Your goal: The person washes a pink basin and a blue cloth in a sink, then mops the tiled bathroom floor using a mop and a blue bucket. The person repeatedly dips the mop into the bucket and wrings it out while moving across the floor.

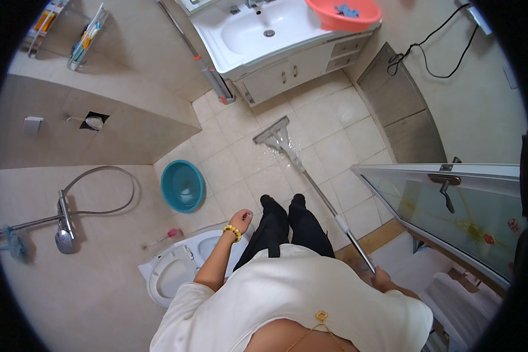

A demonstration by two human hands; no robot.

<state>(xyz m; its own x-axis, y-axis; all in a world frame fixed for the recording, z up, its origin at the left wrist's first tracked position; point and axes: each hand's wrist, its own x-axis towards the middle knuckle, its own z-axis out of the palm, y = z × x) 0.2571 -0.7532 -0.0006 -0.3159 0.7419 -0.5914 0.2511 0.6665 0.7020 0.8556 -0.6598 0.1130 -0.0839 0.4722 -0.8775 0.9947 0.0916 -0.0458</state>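
My right hand grips the upper end of a long metal pole belonging to a floor mop. Its wide grey mop head lies tilted on the tiled floor, with shiny wet spots around it. Over the edge of the white toilet, my left hand hangs with fingers curled and nothing visible in it. A yellow bead bracelet circles that wrist. The toilet lid is up, and the seat's details are partly hidden by my left arm.
A teal basin sits on the floor at left. Ahead stands a sink cabinet bearing a pink basin. Another mop leans beside it. A glass door stands open at right. A hand shower hangs on the left wall.
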